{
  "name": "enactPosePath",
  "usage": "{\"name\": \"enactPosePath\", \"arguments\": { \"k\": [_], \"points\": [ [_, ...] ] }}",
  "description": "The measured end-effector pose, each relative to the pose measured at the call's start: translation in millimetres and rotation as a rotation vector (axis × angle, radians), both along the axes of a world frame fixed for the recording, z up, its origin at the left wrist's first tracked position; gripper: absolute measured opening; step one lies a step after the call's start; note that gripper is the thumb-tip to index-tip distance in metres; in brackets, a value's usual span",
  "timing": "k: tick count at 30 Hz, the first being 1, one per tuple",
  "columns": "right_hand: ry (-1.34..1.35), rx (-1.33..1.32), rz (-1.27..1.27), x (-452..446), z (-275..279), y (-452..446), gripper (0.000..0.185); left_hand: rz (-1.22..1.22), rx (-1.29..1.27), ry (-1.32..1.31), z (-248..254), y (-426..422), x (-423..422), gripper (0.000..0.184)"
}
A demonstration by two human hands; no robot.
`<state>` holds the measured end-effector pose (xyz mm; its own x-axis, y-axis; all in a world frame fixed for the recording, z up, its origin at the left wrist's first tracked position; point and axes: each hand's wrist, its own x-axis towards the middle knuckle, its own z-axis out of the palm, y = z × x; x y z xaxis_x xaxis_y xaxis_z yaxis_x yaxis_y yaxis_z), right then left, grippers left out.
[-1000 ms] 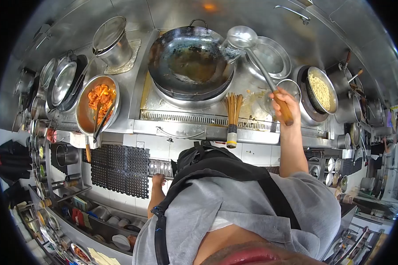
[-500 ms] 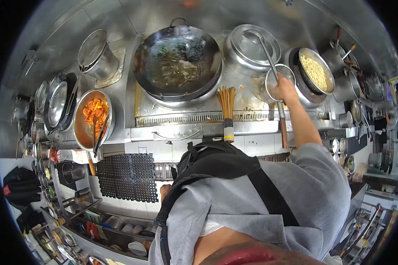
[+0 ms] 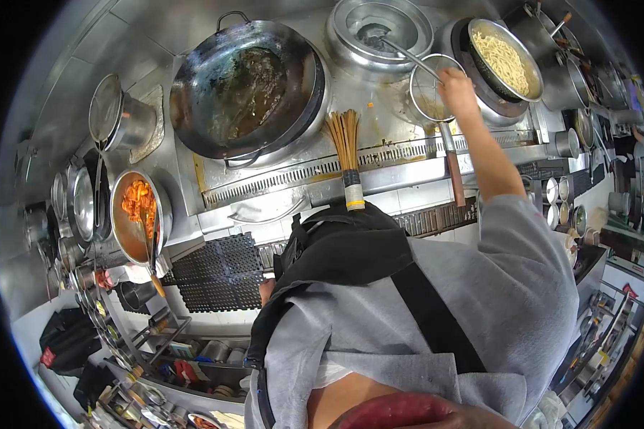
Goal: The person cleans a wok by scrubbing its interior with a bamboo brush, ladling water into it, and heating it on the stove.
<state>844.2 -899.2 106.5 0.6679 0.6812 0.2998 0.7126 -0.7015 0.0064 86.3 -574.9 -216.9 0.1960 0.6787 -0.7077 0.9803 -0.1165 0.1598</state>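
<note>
My right hand point(image 3: 456, 91) is closed around the metal handle of a ladle point(image 3: 410, 58). The ladle's bowl dips into a round steel pot point(image 3: 342, 37) at the back of the stove. Just beside and below this hand lies a round wire strainer point(image 3: 423, 91) with a long wooden handle, resting on the stove top. Only a small bit of my left hand point(image 3: 267, 289) shows beside my apron, low down; its fingers are hidden. Left of the pot sits a large dark wok point(image 3: 193, 93) with some liquid in its bottom.
A pan of noodles point(image 3: 504, 61) stands at the back right. A bamboo brush point(image 3: 347, 154) leans at the stove's front edge. On the left are a bowl of red-orange food point(image 3: 125, 239) with utensils and a tall steel pot point(image 3: 137, 125) with a strainer on top.
The view has shifted and turned, so the stove sits differently in frame. My right hand still grips the ladle, whose handle now slants more to the left.
</note>
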Motion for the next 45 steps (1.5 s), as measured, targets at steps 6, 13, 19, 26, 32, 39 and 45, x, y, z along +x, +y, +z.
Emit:
{"name": "enactPosePath", "arguments": {
  "k": [6, 13, 19, 26, 32, 39, 45],
  "points": [
    [0.734, 0.02, 0.057, -188.7, -58.7, 81.5, 0.063, -0.05, -0.086, -0.169, -0.2, 29.7, 35.5, 0.03],
    [1.03, 0.22, -0.221, -259.9, -135.0, 91.9, 0.097, -0.024, -0.082, -0.265, 74.1, 49.2, 81.0, 0.021],
    [0.983, 0.488, -0.351, -190.2, -118.8, 16.0, 0.079, 0.29, -0.249, -0.314, 100.7, 48.1, 95.2, 0.011],
    [0.875, -0.051, -0.3, -138.4, -121.0, 7.7, 0.078, 0.125, -0.451, -0.266, 106.8, 41.5, 107.8, 0.009],
    [1.226, 0.066, -0.342, -201.0, -72.1, -4.9, 0.068, -0.628, -0.3, -0.297, 217.5, 31.1, 204.9, 0.036],
    [0.888, 0.325, -0.256, -206.0, -11.5, 8.7, 0.072, -0.475, -0.462, -0.609, 295.9, 45.2, 350.4, 0.01],
    [0.815, 0.738, -0.29, -258.2, -40.1, -9.2, 0.074, -0.663, -0.681, -1.379, 461.9, -15.1, 442.2, 0.01]
  ]
}}
